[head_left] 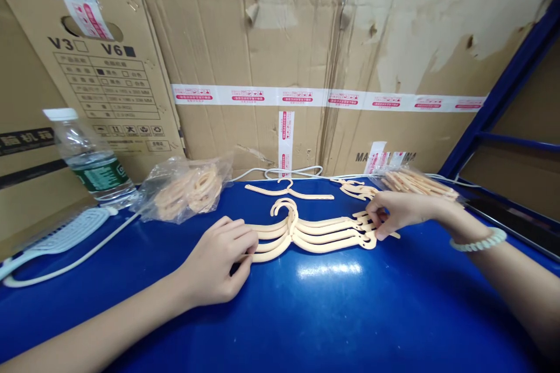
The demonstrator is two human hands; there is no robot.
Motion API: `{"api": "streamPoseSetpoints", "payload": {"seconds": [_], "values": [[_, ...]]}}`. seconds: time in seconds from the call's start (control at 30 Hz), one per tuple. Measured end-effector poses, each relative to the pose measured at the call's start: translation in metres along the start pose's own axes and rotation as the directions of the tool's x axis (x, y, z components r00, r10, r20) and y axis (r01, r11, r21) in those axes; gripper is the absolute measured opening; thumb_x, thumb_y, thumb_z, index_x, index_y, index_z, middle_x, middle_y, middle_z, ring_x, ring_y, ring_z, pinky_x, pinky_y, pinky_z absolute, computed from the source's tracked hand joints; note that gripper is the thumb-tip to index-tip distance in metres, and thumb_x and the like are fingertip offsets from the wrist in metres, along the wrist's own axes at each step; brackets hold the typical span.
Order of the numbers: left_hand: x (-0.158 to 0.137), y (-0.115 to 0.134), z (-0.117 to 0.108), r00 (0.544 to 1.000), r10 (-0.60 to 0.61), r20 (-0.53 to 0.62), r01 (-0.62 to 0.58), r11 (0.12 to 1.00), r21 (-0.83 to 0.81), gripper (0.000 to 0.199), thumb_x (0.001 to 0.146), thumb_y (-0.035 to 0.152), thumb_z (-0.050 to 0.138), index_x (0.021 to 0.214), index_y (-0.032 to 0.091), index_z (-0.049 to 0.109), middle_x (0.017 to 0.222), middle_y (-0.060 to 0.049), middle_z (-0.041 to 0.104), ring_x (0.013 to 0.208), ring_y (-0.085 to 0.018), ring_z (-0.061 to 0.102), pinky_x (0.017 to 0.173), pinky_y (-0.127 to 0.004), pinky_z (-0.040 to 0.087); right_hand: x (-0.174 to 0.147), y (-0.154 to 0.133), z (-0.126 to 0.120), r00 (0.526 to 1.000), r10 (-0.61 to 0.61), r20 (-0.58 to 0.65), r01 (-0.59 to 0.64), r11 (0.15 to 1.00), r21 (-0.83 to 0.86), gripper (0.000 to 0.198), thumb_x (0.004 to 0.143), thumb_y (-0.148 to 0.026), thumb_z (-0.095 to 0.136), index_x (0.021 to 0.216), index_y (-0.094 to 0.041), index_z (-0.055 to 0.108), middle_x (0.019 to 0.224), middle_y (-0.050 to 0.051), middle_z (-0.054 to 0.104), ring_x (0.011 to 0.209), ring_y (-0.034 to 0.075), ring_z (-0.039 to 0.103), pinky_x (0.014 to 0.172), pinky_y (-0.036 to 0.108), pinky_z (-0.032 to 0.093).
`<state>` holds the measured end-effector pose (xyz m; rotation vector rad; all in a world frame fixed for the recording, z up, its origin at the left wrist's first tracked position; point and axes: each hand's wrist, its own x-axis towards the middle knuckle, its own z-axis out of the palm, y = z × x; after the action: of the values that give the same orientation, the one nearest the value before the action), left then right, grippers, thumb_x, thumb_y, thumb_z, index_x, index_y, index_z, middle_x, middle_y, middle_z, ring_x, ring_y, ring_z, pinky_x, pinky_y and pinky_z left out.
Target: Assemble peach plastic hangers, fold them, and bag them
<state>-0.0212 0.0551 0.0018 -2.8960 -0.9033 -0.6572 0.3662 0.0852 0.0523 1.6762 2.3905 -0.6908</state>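
Several beige plastic hangers (324, 234) lie in a row on the blue table (280, 315), their hooks bunched at the middle. My left hand (223, 259) is closed around their left ends, which it hides. At the right ends, my right hand (396, 214) pinches a small beige plastic piece (364, 220); its fingers cover part of it. A curled beige end piece (368, 240) shows just below those fingers. Behind the row lies one separate beige hanger (289, 191). More small beige pieces (356, 189) lie beyond my right hand.
A clear bag of beige rings (188, 189) lies at the left, near a water bottle (94, 157) and a pale hairbrush (65, 233). At the back right is a bag of beige strips (415, 183). Cardboard (245, 41) stands behind, with a white cable (301, 172) along its foot.
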Motion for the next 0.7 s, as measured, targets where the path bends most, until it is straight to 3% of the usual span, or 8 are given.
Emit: {"api": "streamPoseSetpoints", "payload": {"seconds": [0.33,0.53,0.7], "values": [[0.000,-0.007,0.005,0.995,-0.095,-0.015,0.095,0.994,0.048,0.018,0.091,0.017,0.040,0.081,0.019,0.054,0.082,-0.003,0.061,0.074,-0.020,0.053,0.067,-0.035,0.032,0.003,0.005,0.001,0.996,0.039,-0.079,-0.043,0.998,-0.052,0.029,0.064,-0.045,0.069,0.065,-0.019,0.058,0.064,0.001,0.058,0.061,0.016,0.051,0.053,0.027,0.034],[0.001,-0.009,0.007,0.991,-0.118,-0.064,0.124,0.988,0.091,0.016,0.089,0.016,0.042,0.080,0.019,0.054,0.082,-0.003,0.062,0.076,-0.020,0.054,0.069,-0.035,0.035,-0.001,0.003,0.001,0.993,0.064,-0.103,-0.067,0.998,-0.022,0.023,0.066,-0.040,0.068,0.068,-0.019,0.058,0.066,0.001,0.060,0.062,0.017,0.054,0.053,0.027,0.036],[0.000,-0.008,0.007,0.988,-0.130,-0.081,0.135,0.989,0.054,0.011,0.086,0.016,0.044,0.085,0.020,0.055,0.086,-0.004,0.063,0.080,-0.021,0.055,0.070,-0.035,0.036,-0.007,-0.007,-0.001,0.990,0.000,-0.139,-0.007,0.999,-0.048,0.015,0.070,-0.032,0.064,0.074,-0.019,0.057,0.068,0.001,0.056,0.061,0.016,0.051,0.054,0.026,0.036]]}}
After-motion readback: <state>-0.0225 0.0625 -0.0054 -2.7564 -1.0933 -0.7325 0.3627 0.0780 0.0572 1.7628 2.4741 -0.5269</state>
